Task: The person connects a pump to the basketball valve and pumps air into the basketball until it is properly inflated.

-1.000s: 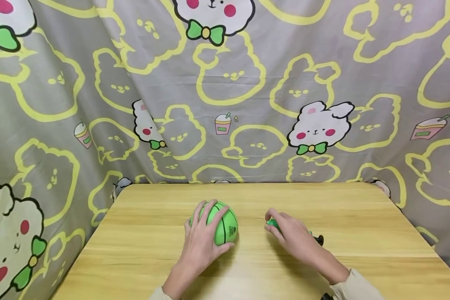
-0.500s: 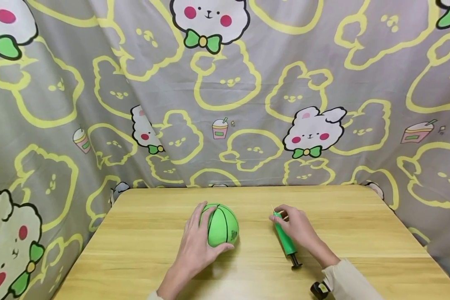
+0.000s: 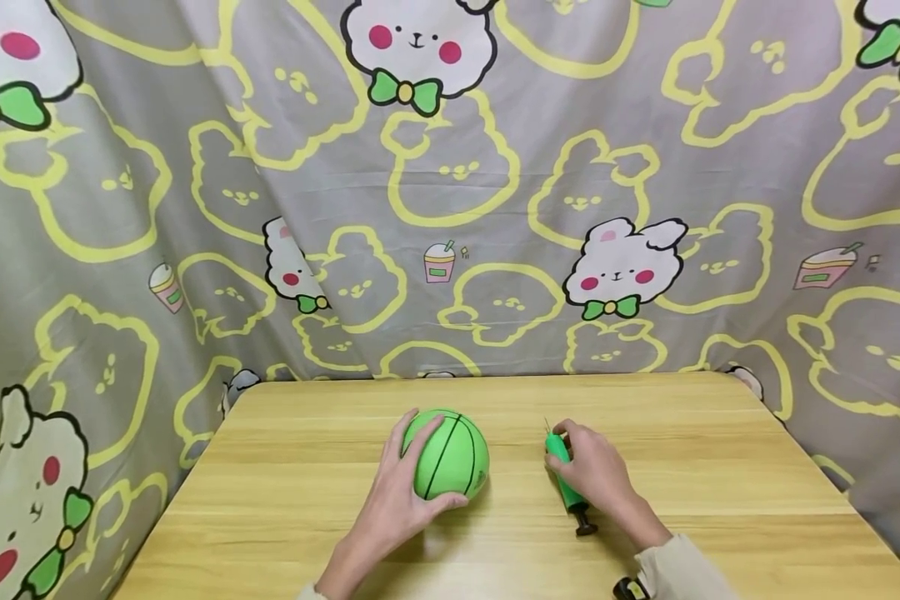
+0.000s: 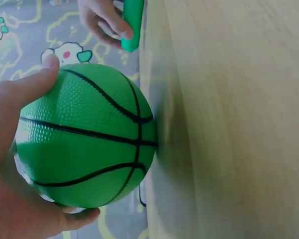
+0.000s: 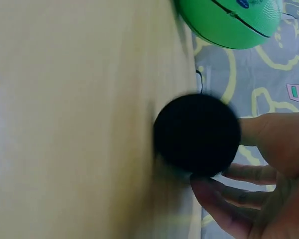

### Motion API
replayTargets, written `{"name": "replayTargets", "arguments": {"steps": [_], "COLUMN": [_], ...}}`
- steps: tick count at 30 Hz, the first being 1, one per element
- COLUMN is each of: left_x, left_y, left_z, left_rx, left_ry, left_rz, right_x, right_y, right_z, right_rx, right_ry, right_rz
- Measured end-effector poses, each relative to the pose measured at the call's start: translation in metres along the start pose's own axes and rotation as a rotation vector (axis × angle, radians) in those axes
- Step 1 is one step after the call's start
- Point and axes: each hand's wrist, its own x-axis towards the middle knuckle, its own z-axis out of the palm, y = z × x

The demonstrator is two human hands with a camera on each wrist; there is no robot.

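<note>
My left hand (image 3: 405,483) grips a green ball with black seam lines (image 3: 453,458), like a small basketball, thumb at its near side and fingers over the far side. In the left wrist view the ball (image 4: 89,134) sits right at the tabletop. To the right, my right hand (image 3: 596,467) holds a green hand pump (image 3: 570,492) between thumb and fingers. A thin needle (image 3: 547,425) sticks out of the pump's far end, and its black handle (image 3: 585,523) points toward me. The handle's round black end (image 5: 197,134) hides most of the pump in the right wrist view.
A light wood table (image 3: 307,417) lies under both hands. Behind it and along the sides hangs a grey curtain (image 3: 495,192) with yellow outlines and white cartoon animals. A black device (image 3: 630,588) is at the right wrist.
The right hand has turned the pump, which was mostly hidden under it, so its handle points toward me. The ball has rolled slightly under the left hand, its printed mark shifting right.
</note>
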Motion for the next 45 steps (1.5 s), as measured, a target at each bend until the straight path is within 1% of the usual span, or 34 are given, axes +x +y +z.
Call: {"name": "replayTargets", "arguments": {"steps": [3, 6, 12, 19, 22, 26, 29, 32, 38, 45], "left_x": [-0.001, -0.001, -0.002, -0.002, -0.002, -0.001, 0.0, 0.001, -0.001, -0.001], "left_y": [-0.001, -0.003, -0.003, -0.002, -0.001, 0.003, 0.006, 0.008, 0.008, 0.008], "left_z": [0.002, 0.003, 0.002, 0.004, 0.007, 0.011, 0.014, 0.015, 0.016, 0.017], "left_rx": [-0.013, -0.031, -0.079, -0.078, -0.096, -0.117, -0.096, -0.073, -0.085, -0.111], "left_ry": [-0.017, -0.026, -0.02, -0.02, -0.011, 0.002, 0.0, -0.008, -0.024, -0.047], "left_rz": [-0.008, -0.008, -0.004, 0.012, 0.015, 0.046, 0.077, 0.088, 0.078, 0.05], "right_x": [-0.002, -0.006, -0.013, -0.015, -0.017, -0.018, -0.018, -0.018, -0.017, -0.017], "right_y": [0.001, 0.001, 0.0, 0.002, 0.003, 0.005, 0.005, 0.005, 0.006, 0.008], "right_z": [0.002, 0.001, -0.002, -0.004, -0.005, -0.007, -0.007, -0.007, -0.007, -0.008], "right_rx": [-0.049, -0.061, -0.05, -0.019, -0.008, 0.015, 0.028, 0.026, 0.02, 0.037], "right_ry": [0.019, 0.01, 0.005, 0.003, -0.008, -0.019, -0.022, -0.019, -0.029, -0.028], "right_rz": [0.018, 0.028, 0.016, 0.013, 0.016, 0.012, -0.003, -0.011, 0.005, 0.009]}}
